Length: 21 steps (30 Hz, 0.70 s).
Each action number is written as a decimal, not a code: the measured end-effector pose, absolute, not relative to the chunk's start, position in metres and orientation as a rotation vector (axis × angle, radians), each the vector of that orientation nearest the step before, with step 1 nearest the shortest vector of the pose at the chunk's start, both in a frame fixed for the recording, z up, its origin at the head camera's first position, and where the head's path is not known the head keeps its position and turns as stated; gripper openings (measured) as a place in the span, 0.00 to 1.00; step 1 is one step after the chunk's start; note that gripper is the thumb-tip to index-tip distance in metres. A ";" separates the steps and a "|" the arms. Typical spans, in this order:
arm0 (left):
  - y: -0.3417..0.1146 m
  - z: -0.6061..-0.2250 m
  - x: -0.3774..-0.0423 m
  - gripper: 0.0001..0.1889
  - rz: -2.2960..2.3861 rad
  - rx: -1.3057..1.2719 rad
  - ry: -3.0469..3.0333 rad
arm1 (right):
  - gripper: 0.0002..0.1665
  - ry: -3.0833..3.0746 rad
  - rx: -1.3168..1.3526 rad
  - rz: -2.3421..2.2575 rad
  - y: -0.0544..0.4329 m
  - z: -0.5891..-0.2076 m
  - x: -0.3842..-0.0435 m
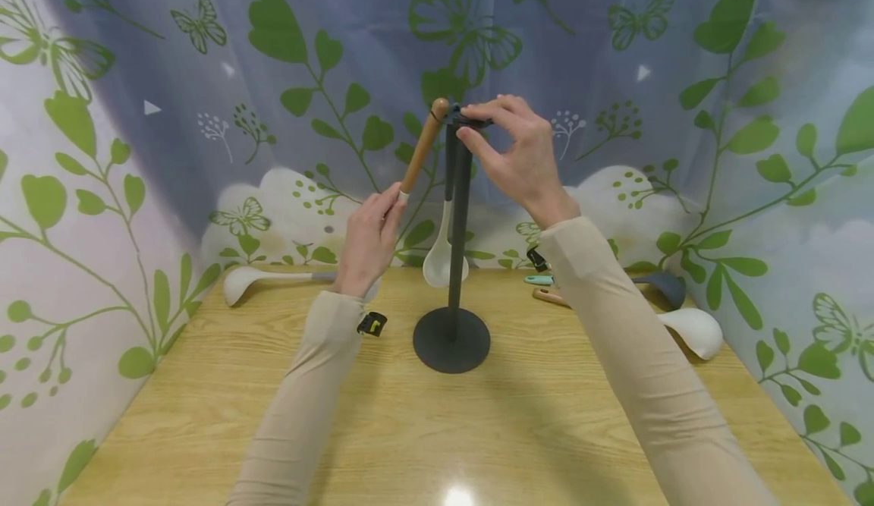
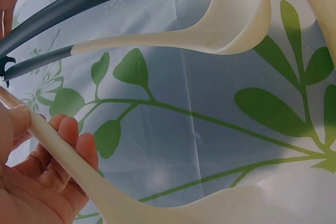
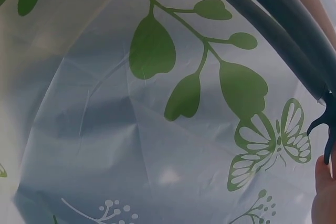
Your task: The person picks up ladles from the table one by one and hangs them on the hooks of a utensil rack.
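Note:
My left hand (image 1: 369, 240) grips a white cooking utensil (image 2: 68, 158) by its stem; its wooden handle (image 1: 423, 149) slants up, the end beside the hooks of a black utensil stand (image 1: 459, 233). In the left wrist view its broad white head runs out of frame, so I cannot tell its exact kind. My right hand (image 1: 515, 146) pinches the hooked top of the stand between thumb and fingers. In the right wrist view a dark hook (image 3: 326, 121) shows by the fingertips. A white ladle (image 1: 438, 259) with a dark handle hangs from the stand, behind the pole.
To the left on the wooden table (image 1: 273, 415) lies another white ladle (image 1: 242, 282). At the right, partly behind my right forearm, are a white ladle (image 1: 696, 331), a dark utensil head (image 1: 665, 290), a mint handle (image 1: 538, 280) and a tan handle (image 1: 548, 295). A patterned curtain stands behind.

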State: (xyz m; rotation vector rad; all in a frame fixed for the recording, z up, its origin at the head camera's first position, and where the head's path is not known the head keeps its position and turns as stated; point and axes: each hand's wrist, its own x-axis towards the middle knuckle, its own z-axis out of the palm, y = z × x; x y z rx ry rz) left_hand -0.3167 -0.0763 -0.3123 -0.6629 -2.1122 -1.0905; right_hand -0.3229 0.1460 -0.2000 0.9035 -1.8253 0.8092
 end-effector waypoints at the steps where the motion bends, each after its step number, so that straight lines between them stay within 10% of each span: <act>1: -0.076 -0.312 -0.317 0.20 -1.096 -0.666 -2.113 | 0.16 -1.823 0.907 0.803 0.146 -0.200 -0.323; 21: -0.070 -0.315 -0.318 0.17 -1.109 -0.737 -2.071 | 0.18 -1.752 0.913 0.710 0.146 -0.201 -0.326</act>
